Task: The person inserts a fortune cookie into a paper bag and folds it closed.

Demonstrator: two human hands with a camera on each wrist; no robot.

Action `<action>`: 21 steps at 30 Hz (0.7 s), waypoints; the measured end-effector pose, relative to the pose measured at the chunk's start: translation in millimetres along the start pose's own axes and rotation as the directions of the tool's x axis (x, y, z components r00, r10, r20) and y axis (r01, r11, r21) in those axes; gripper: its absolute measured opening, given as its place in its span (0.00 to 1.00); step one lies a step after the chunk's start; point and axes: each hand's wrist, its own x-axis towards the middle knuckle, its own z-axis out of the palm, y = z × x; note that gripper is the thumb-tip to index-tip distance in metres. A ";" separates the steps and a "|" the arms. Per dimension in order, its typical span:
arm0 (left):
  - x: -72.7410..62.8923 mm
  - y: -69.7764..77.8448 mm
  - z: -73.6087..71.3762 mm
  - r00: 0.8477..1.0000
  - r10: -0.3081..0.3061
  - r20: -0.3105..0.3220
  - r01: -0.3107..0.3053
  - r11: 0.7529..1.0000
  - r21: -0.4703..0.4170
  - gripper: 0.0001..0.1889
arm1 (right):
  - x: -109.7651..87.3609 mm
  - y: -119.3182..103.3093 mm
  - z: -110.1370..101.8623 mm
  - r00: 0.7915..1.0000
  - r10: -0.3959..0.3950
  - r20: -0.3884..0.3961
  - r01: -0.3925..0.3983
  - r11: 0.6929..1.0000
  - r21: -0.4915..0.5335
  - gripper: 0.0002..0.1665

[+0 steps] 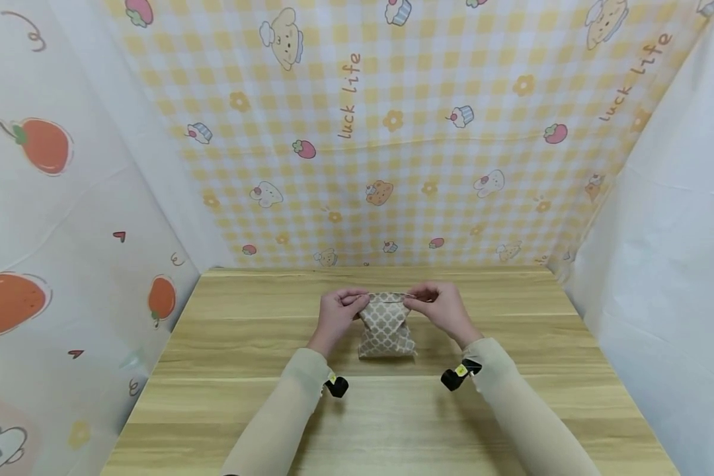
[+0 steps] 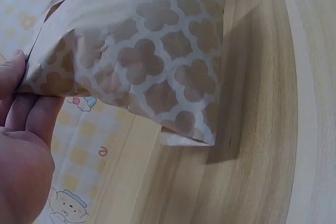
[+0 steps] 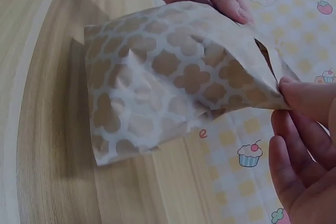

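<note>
A brown paper bag (image 1: 385, 330) with a white lattice pattern stands on the table between both hands, its mouth upward. My left hand (image 1: 338, 316) pinches the left corner of the mouth between thumb and fingers. At the opposite corner, my right hand (image 1: 443, 309) pinches the paper the same way. In the left wrist view the bag (image 2: 152, 56) looks creased and bulges somewhat. A narrow dark slit shows at the mouth of the bag (image 3: 184, 77) in the right wrist view; what lies inside is hidden.
The wood-grain table (image 1: 381, 423) reaches back to a yellow checked cloth (image 1: 393, 158) with cartoon prints. White sheets hang at the left (image 1: 95, 198) and right (image 1: 672, 231). A small black camera (image 1: 336, 386) sits on the left wrist, another camera (image 1: 453, 378) on the right.
</note>
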 end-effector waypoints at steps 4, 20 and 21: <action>1.1 1.2 -1.5 1.000 -0.005 0.009 0.005 1.000 0.005 0.10 | 0.6 -1.0 -1.2 1.000 0.007 0.005 -0.007 1.000 0.026 0.07; 2.6 -1.4 -3.2 1.000 -0.003 -0.005 0.003 1.000 -0.017 0.08 | 3.3 8.3 6.5 0.992 0.124 -0.017 -0.115 0.957 0.266 0.08; 3.0 -1.8 -3.3 1.000 -0.007 -0.006 0.006 1.000 -0.018 0.08 | 3.2 8.9 6.3 0.993 0.121 -0.011 -0.114 0.959 0.259 0.08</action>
